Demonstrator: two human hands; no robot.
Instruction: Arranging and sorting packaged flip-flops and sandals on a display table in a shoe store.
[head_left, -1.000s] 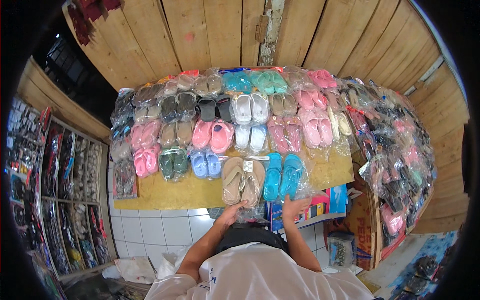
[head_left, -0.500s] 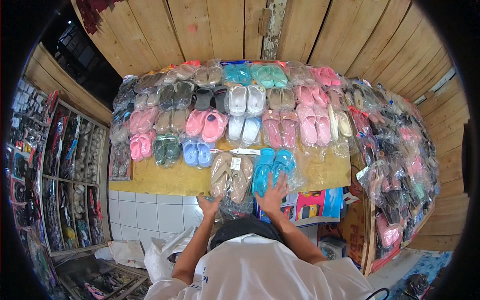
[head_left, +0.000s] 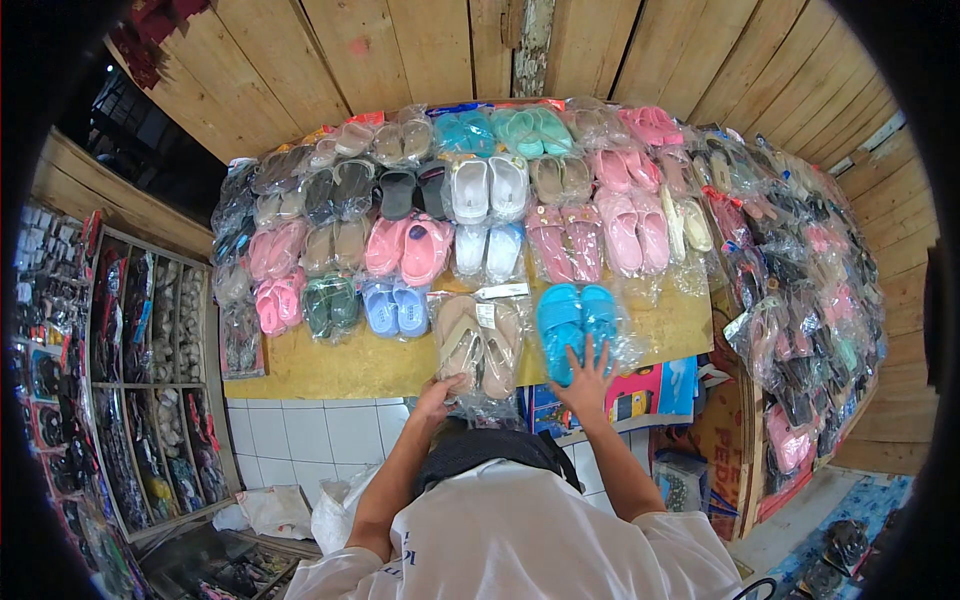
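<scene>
A plastic-wrapped pair of beige flip-flops point(head_left: 462, 343) with a white tag lies at the front edge of the yellow tabletop point(head_left: 330, 368). My left hand point(head_left: 434, 398) is at its lower left corner, fingers together against the edge of the pack. To the right, my right hand point(head_left: 584, 380) rests with spread fingers on the heel end of a pair of bright blue slides point(head_left: 570, 318), also in clear plastic. Behind these sit light blue clogs point(head_left: 396, 310), dark green clogs point(head_left: 331, 303) and white slippers point(head_left: 488, 252), all bagged.
Several rows of bagged footwear cover the table's back, up to a wooden plank wall point(head_left: 420, 50). At the right, a sloping display point(head_left: 800, 290) holds more pairs. A divided rack point(head_left: 150, 360) stands left. Below the front edge are white floor tiles point(head_left: 290, 430) and a colourful printed box point(head_left: 650, 395).
My left hand has moved from beside the flip-flops onto their lower corner. The blue slides have shifted slightly right and straightened, my right hand staying on them. The whole view has shifted a little.
</scene>
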